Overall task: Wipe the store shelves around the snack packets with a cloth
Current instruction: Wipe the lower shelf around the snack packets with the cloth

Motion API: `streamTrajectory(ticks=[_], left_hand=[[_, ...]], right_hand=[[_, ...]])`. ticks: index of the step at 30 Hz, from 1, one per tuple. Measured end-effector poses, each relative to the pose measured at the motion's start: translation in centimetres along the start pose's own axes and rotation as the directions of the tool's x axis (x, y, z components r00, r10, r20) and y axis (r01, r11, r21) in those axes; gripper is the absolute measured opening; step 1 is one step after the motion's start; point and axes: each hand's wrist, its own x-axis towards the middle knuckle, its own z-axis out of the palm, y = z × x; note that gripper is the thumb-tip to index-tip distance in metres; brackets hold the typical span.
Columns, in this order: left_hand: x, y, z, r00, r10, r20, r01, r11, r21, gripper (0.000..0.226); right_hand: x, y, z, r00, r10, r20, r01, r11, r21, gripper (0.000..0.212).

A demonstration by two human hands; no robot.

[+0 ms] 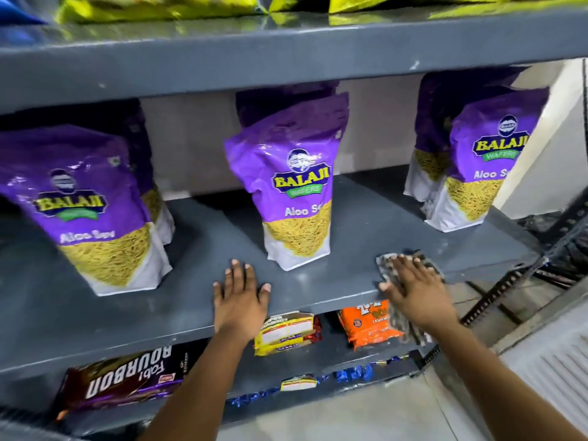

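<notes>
Grey shelf [203, 281] is filling most of the view, middle tier of a metal rack. Three groups of purple Balaji Aloo Sev packets are standing upright on it: left packet [92, 211], centre packet [294, 192], right packet [480, 167], each with more of the same behind, bare shelf showing between groups. Upper shelf [286, 58] is carrying yellow-green bags [159, 7]. Lower shelf is holding a brown Bourbon pack [127, 380], a yellow biscuit pack [288, 332] and an orange cashew pack [369, 326].

Left hand [240, 300] is lying flat on the shelf front edge, just in front-left of the centre packet, fingers spread, grip open, holding nothing.

Right hand [416, 294] is pressing palm-down on the patterned cloth [391, 265] at the shelf front, between centre and right packets; fingers extended, grip not curled around it. Part of the cloth is hanging over the edge below the wrist.
</notes>
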Motion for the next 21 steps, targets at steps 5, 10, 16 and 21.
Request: streamTrajectory(ticks=[5, 10, 16, 21], left_hand=[[-3.5, -7.5, 0.1, 0.98, 0.181, -0.081, -0.178, 0.983, 0.044, 0.084], [-6.9, -20.7, -0.8, 0.983, 0.157, -0.093, -0.151, 0.986, 0.067, 0.071], [-7.9, -33.9, -3.1, 0.981, -0.138, -0.139, 0.141, 0.99, 0.012, 0.095], [-7.4, -35.2, -2.7, 0.981, -0.139, -0.135, 0.136, 0.99, -0.031, 0.103]], right_hand=[[-2.0, -10.9, 3.0, 0.983, -0.171, 0.06, 0.171, 0.985, 0.008, 0.109], [-3.7, -22.4, 5.9, 0.936, -0.324, 0.135, 0.325, 0.946, 0.014, 0.094], [-6.1, -33.1, 9.4, 0.865, -0.477, 0.156, 0.478, 0.878, 0.033, 0.076], [-6.5, -39.2, 11.7, 0.812, -0.552, 0.189, 0.563, 0.826, -0.005, 0.071]])
